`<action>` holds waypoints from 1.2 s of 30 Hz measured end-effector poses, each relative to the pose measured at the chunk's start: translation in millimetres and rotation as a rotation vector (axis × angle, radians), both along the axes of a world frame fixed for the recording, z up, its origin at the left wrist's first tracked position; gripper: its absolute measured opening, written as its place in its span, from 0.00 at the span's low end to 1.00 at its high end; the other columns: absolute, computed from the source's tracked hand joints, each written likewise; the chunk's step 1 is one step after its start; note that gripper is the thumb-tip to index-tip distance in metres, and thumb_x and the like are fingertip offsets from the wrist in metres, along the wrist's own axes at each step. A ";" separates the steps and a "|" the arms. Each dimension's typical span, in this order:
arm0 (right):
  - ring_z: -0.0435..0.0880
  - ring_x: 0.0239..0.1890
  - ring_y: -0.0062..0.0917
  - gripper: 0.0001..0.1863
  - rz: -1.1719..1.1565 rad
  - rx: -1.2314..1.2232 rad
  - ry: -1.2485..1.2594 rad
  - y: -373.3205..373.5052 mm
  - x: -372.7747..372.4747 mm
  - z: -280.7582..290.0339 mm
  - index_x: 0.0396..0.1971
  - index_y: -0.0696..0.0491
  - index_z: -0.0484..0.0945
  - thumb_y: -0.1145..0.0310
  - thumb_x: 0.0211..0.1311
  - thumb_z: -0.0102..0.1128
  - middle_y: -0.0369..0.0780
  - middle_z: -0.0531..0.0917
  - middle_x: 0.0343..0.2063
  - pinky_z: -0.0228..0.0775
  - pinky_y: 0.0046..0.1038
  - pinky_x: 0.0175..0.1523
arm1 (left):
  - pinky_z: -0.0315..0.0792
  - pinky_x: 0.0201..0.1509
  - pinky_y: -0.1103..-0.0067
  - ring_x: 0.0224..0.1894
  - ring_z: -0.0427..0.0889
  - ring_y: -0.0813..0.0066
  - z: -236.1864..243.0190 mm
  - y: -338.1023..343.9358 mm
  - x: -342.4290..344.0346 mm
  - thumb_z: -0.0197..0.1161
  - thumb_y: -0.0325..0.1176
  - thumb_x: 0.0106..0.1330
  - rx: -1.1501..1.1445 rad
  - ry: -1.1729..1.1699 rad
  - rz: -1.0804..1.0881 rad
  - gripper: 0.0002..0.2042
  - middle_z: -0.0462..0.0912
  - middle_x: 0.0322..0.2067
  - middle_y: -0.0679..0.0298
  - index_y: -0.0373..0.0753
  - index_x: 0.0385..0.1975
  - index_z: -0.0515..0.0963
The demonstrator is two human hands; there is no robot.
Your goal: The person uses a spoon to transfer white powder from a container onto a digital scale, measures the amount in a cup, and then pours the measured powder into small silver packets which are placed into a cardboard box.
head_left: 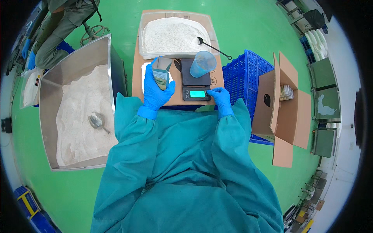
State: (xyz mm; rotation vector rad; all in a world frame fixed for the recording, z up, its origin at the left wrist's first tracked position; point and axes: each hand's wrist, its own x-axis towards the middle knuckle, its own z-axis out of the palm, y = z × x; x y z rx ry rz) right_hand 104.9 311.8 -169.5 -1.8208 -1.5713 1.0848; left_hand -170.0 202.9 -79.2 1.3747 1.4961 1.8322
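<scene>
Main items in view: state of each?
Printed pouch: held in left hand, open or sealed unclear
Digital scale: display lit, right hand at its buttons
Translucent blue cup: on scale, contents unclear
Clear plastic tub: uncovered, holding pale powder
Black spoon: bowl on powder, handle across rim
Metal bin: uncovered, partly filled with powder
Metal scoop: lying in bin
Cardboard box: flaps open, packets inside

Head cam: left unit of a head-worn side-by-side pair, wide fisheye, upright, unmirrored.
Aim: steeply down and a bit forward, past the wearer's own front.
Teal gown [182, 174]: closest to lens, fills lower middle.
Scale [196, 81]: farther off, upper centre, between left hand [156, 88] and right hand [220, 97].
Steel bin [79, 112], open carton [287, 112]: left and right flanks, both seen into from above.
White wall [344, 167]: bows along right rim (lens, not the building).
</scene>
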 end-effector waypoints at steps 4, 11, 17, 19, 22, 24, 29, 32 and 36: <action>0.80 0.28 0.23 0.20 0.013 -0.008 -0.021 6.3 6.8 -3.2 0.28 0.59 0.81 0.60 0.39 0.77 0.40 0.83 0.26 0.72 0.28 0.35 | 0.69 0.52 0.72 0.47 0.73 0.67 1.3 -1.2 5.0 0.66 0.29 0.47 0.000 -0.050 -0.047 0.36 0.70 0.47 0.58 0.37 0.60 0.60; 0.76 0.30 0.19 0.15 -0.124 0.062 0.350 -41.9 -6.7 44.4 0.32 0.59 0.79 0.60 0.58 0.64 0.37 0.81 0.28 0.69 0.24 0.38 | 0.63 0.60 0.69 0.55 0.67 0.60 4.8 -15.4 26.4 0.67 0.33 0.42 0.209 0.146 -0.059 0.41 0.65 0.53 0.53 0.34 0.61 0.58; 0.77 0.48 0.25 0.22 0.185 -0.601 1.290 -121.2 -61.2 110.1 0.50 0.57 0.73 0.57 0.64 0.57 0.39 0.77 0.47 0.71 0.31 0.53 | 0.64 0.54 0.69 0.47 0.70 0.62 -8.9 -38.5 62.4 0.69 0.38 0.36 0.133 0.206 -0.252 0.41 0.69 0.45 0.56 0.36 0.58 0.63; 0.75 0.52 0.25 0.25 0.159 -0.578 1.234 -130.4 -62.2 109.5 0.54 0.57 0.70 0.57 0.63 0.58 0.39 0.75 0.51 0.70 0.31 0.56 | 0.65 0.54 0.67 0.47 0.71 0.58 13.5 -43.2 63.6 0.71 0.40 0.34 0.310 0.119 -0.365 0.44 0.70 0.44 0.57 0.38 0.58 0.63; 0.73 0.56 0.26 0.31 0.244 -0.523 1.207 -133.8 -57.0 99.0 0.59 0.57 0.65 0.57 0.61 0.61 0.40 0.73 0.55 0.68 0.32 0.59 | 0.64 0.55 0.65 0.49 0.71 0.55 13.6 -43.0 61.5 0.72 0.45 0.34 0.286 0.205 -0.385 0.45 0.71 0.47 0.57 0.40 0.59 0.63; 0.72 0.57 0.26 0.33 0.349 -0.488 1.232 -134.6 -51.2 92.9 0.60 0.58 0.64 0.57 0.60 0.62 0.40 0.73 0.55 0.68 0.32 0.60 | 0.64 0.55 0.65 0.51 0.71 0.55 18.9 -41.2 61.3 0.71 0.46 0.35 0.294 0.253 -0.383 0.45 0.71 0.49 0.56 0.40 0.60 0.62; 0.74 0.55 0.28 0.36 0.056 -0.469 1.316 -144.2 -46.1 77.4 0.62 0.55 0.61 0.56 0.57 0.64 0.39 0.72 0.55 0.70 0.32 0.58 | 0.61 0.61 0.63 0.55 0.69 0.53 28.0 -38.1 63.8 0.73 0.49 0.39 0.102 0.204 -0.502 0.47 0.70 0.53 0.55 0.39 0.63 0.60; 0.75 0.53 0.29 0.31 0.188 -0.481 1.598 -128.2 -32.0 53.7 0.62 0.51 0.62 0.57 0.61 0.61 0.38 0.73 0.55 0.73 0.33 0.54 | 0.61 0.63 0.67 0.58 0.68 0.58 29.7 -30.4 55.6 0.75 0.51 0.37 0.063 0.107 -0.492 0.47 0.69 0.54 0.54 0.36 0.60 0.64; 0.77 0.52 0.30 0.20 -0.035 -0.430 1.867 -109.4 -10.7 65.6 0.58 0.50 0.67 0.65 0.68 0.52 0.38 0.75 0.54 0.78 0.33 0.48 | 0.68 0.55 0.71 0.50 0.74 0.61 29.6 -16.9 23.5 0.74 0.39 0.47 0.072 0.161 -0.303 0.32 0.72 0.49 0.56 0.40 0.54 0.70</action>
